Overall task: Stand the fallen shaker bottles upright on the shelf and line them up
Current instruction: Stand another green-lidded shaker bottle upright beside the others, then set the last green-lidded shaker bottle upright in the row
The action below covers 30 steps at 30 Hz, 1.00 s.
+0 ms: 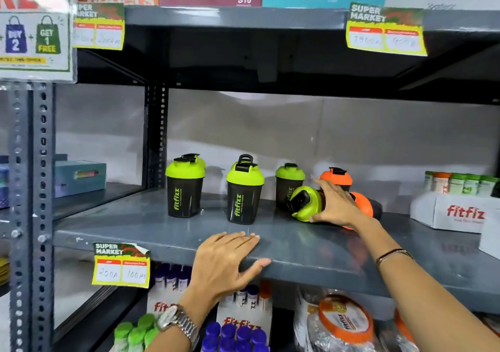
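Observation:
On the grey shelf (140,221) stand several black shaker bottles with green lids: a pair at the left (184,186), a pair in the middle (244,192), and one further back (286,182). An orange-lidded shaker (336,178) stands upright behind. A green-lidded shaker (304,203) lies on its side, lid toward the left. My right hand (335,203) is wrapped over its body. Behind that hand another orange-lidded shaker (365,207) lies fallen, partly hidden. My left hand (227,259) rests flat on the shelf's front edge, holding nothing.
A white Fitfizz box (454,213) with small bottles stands at the right of the shelf. Price tags hang from the shelf edges (120,265). Below are packs of small bottles (238,335) and an orange-lidded jar (343,322). A perforated upright post (29,189) stands at the left.

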Each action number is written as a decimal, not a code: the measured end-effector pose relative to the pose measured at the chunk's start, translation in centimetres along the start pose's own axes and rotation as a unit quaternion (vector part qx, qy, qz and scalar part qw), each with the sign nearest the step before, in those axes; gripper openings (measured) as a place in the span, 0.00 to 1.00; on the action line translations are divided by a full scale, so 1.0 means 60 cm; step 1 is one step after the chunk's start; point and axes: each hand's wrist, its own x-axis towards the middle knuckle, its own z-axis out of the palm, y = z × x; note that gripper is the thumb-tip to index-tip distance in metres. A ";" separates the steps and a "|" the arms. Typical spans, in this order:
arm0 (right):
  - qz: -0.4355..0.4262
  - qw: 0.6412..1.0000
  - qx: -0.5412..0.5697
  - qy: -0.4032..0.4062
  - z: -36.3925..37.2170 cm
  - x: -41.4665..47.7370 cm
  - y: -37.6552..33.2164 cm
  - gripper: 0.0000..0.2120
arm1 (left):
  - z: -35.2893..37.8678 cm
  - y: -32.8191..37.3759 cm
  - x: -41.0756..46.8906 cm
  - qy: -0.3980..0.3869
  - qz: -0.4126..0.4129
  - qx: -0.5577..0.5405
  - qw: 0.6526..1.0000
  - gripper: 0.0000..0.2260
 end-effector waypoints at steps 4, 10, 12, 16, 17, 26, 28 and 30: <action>-0.038 0.998 -0.030 -0.035 0.011 0.014 0.007 0.50 | 0.002 -0.002 -0.003 0.007 -0.001 0.004 1.000 0.22; -0.056 0.996 -0.052 -0.042 0.023 0.031 0.004 0.48 | 0.001 0.002 -0.002 0.022 -0.009 -0.002 1.000 0.26; -0.064 0.995 -0.062 -0.038 0.021 0.032 0.003 0.47 | 0.001 0.002 -0.002 0.019 -0.010 -0.003 1.000 0.25; -0.077 0.997 -0.020 0.009 0.011 0.023 -0.006 0.45 | 0.002 0.002 -0.002 0.019 -0.013 -0.010 1.000 0.26; -0.072 0.997 0.022 0.034 0.007 0.019 -0.011 0.44 | 0.002 0.002 -0.003 0.017 -0.013 -0.010 1.000 0.25; 0.082 0.905 0.409 0.084 -0.006 0.003 -0.023 0.34 | -0.002 0.006 -0.002 0.009 -0.022 -0.009 1.000 0.20; 0.109 0.885 0.446 0.074 -0.001 0.000 -0.018 0.33 | -0.001 0.006 -0.003 0.010 -0.022 -0.014 1.000 0.20; 0.120 0.877 0.460 0.069 0.003 -0.002 -0.018 0.33 | -0.001 0.006 -0.003 0.010 -0.024 -0.017 1.000 0.20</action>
